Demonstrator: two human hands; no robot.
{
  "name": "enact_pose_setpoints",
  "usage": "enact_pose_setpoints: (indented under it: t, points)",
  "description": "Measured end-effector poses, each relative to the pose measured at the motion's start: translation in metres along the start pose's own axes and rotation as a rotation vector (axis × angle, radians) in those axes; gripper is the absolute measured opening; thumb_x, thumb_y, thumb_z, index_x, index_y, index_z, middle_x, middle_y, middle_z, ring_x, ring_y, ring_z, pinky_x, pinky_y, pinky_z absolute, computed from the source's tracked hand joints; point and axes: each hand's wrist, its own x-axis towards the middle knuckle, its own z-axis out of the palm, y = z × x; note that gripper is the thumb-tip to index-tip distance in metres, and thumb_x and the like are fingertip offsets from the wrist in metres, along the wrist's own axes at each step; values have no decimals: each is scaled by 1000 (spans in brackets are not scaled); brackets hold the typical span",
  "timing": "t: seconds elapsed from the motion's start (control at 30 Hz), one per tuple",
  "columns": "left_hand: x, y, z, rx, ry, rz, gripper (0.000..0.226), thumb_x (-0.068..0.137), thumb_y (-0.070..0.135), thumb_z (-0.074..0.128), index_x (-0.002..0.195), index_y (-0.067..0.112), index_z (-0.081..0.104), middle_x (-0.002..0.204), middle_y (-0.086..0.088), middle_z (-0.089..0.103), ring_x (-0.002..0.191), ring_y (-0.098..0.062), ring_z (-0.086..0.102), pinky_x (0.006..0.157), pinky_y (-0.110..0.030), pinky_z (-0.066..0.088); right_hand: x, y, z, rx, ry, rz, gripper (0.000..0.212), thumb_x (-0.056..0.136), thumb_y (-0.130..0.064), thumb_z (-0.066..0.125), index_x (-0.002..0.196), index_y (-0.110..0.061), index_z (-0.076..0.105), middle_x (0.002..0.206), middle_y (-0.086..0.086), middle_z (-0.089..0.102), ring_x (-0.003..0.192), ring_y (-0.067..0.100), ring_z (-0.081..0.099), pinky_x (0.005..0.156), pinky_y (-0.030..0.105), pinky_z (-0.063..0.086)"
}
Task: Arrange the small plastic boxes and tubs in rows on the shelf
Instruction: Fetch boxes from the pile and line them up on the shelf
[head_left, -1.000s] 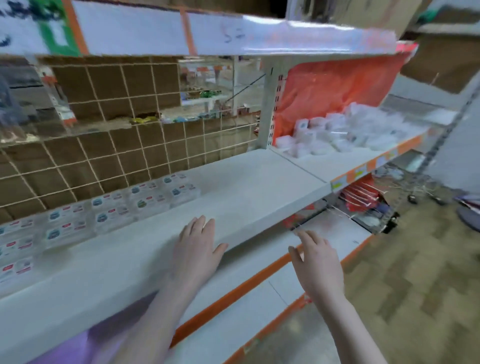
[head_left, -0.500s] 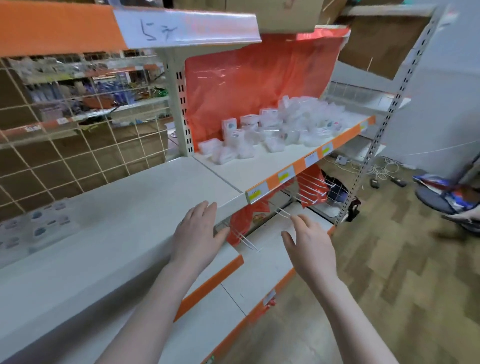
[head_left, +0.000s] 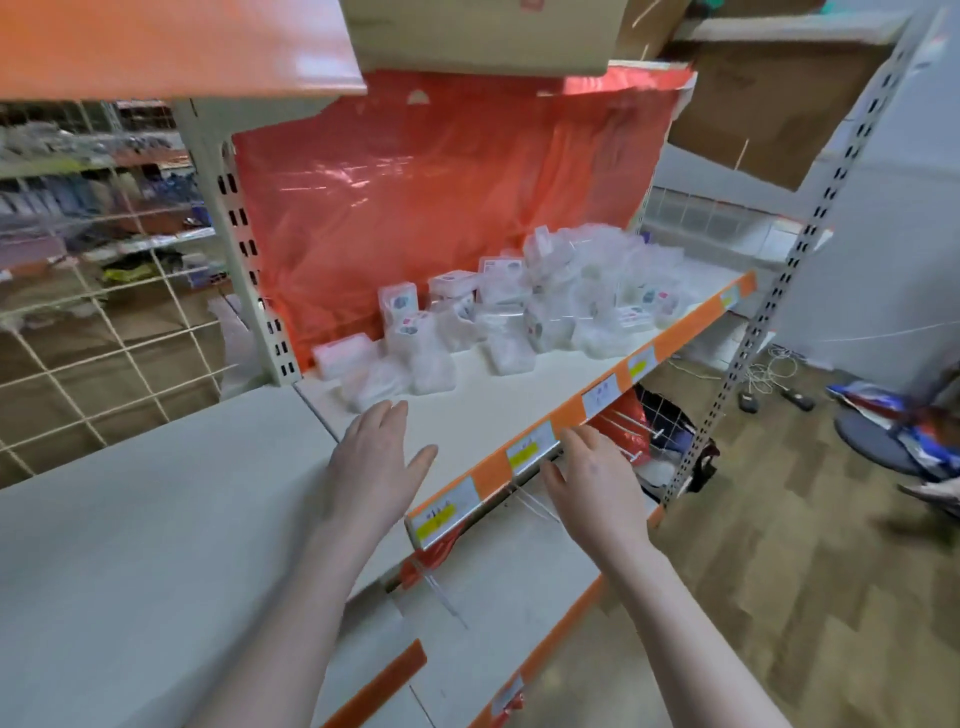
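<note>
A loose heap of small clear plastic boxes and tubs (head_left: 524, 312) lies on the white shelf (head_left: 498, 400) in front of a red plastic sheet. Some boxes stand upright, others lie tipped over. My left hand (head_left: 376, 462) hovers over the shelf's near left corner with straight fingers, holding nothing, a short way from the nearest tubs. My right hand (head_left: 592, 483) is in front of the shelf's orange price rail (head_left: 571, 415), fingers relaxed and empty.
A bare white shelf (head_left: 145, 519) stretches to the left, backed by a wire grid (head_left: 104, 338). A perforated upright post (head_left: 234, 244) divides the two bays. Lower shelves and wire hooks (head_left: 519, 504) sit beneath. A cardboard box (head_left: 483, 31) rests overhead. Cables lie on the wooden floor.
My view has swung right from the left bay to the heap of boxes. Both hands have moved right and forward toward that shelf, still empty.
</note>
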Motion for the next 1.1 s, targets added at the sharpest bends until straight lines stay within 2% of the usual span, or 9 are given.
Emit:
enact_pose_setpoints:
  t: [0.2,0.37,0.57,0.83,0.97,1.1]
  points:
    - [64,10,10,21,25,-25,56,92,41,52,138,11,41,142,-4,41,132,-22,34,102,-30,29,79,15,14,-6,-48,-16,33,92,-25,49,117,-5,56,118,11,56,110,29,50,89,36,38]
    - [93,13,21,23,40,-90,56,92,41,53,138,14,40,141,-1,42,131,-20,35,103,-30,30,129,21,31,16,-74,-107,36,95,-30,47,122,-6,52,120,10,53,112,28,47,90,35,37]
    - [108,27,43,69,63,-139,55,92,42,51,138,13,40,141,-2,42,131,-19,34,102,-25,25,171,26,49,78,-119,-232,34,93,-26,50,118,-4,56,116,12,56,107,31,50,84,38,38]
    - [126,58,79,99,40,-320,63,94,45,47,146,16,28,156,-3,20,143,-16,15,111,-24,10,215,51,65,122,-217,-469,34,91,-24,49,118,-6,55,118,11,55,109,30,50,87,36,39]
    - [129,66,88,151,44,-375,65,95,45,46,148,15,24,157,-3,18,144,-16,12,113,-23,5,225,58,71,171,-222,-561,28,89,-22,54,108,-2,59,108,14,57,103,34,52,86,38,38]
    - [125,72,94,184,52,-395,64,96,44,44,148,14,22,157,-4,17,145,-16,10,114,-23,4,228,65,74,188,-205,-606,26,87,-21,57,104,-2,60,108,15,58,103,34,52,85,39,39]
